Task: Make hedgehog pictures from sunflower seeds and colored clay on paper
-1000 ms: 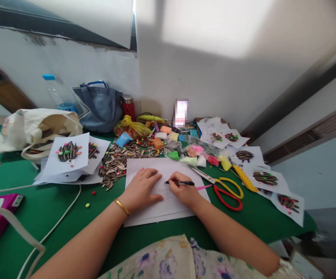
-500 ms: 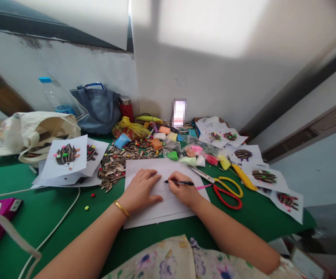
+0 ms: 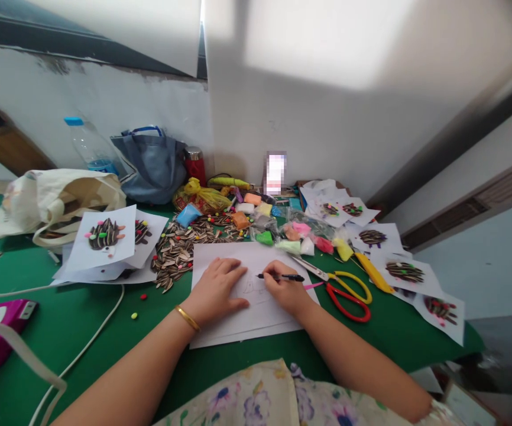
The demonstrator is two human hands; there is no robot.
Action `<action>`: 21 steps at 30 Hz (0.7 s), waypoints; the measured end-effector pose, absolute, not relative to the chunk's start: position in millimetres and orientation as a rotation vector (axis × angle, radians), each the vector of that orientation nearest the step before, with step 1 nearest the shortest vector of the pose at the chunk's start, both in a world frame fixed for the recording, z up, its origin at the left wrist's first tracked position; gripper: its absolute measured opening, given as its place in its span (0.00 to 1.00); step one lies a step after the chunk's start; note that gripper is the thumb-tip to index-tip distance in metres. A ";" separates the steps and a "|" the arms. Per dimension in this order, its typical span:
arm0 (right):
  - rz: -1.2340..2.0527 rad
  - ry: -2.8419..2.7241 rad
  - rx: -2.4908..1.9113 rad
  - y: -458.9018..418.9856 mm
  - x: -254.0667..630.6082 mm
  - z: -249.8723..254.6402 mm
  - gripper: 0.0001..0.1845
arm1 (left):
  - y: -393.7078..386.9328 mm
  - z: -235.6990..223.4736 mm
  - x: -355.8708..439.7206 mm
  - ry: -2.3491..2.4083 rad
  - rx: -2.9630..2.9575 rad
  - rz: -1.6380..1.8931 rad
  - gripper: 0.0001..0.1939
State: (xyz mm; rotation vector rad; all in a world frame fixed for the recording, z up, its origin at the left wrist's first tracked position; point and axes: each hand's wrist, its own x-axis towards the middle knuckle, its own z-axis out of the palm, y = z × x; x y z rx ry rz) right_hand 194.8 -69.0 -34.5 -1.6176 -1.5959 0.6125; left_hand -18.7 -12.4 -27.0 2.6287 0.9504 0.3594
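Note:
White paper [image 3: 220, 331] lies in front of me on the green table, with another sheet under it. My left hand [image 3: 219, 287] rests flat on its left part, fingers spread. My right hand [image 3: 284, 288] is closed round a black pen [image 3: 288, 277], whose tip points left, at or just above the paper. Between the two hands is a faint line drawing [image 3: 249, 288], partly covered by my right hand. Just right of the paper lies a pair of scissors [image 3: 327, 276] with one yellow and one red handle loop.
Sunflower seeds [image 3: 174, 260] are heaped behind the paper, beside packets of coloured clay [image 3: 289, 246]. Sheets with seed hedgehogs lie left [image 3: 123, 260] and right [image 3: 453, 319]. A yellow utility knife [image 3: 373, 272] is by the scissors. A white cable [image 3: 94, 349] crosses the left side.
My right hand has shifted slightly right with the pen, and more of the drawn lines show. My left hand stays flat on the paper. The whole view has moved a little.

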 end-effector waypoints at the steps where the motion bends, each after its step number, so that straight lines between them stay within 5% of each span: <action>1: 0.613 -1.612 -1.621 -69.8 193.7 -33.1 0.06 | -12.4 -27.2 -18.9 0.949 2.627 0.361 0.38; 21: 0.623 -1.636 -1.609 -70.2 191.6 -31.8 0.07 | -11.8 -31.0 -19.9 0.942 2.601 0.412 0.40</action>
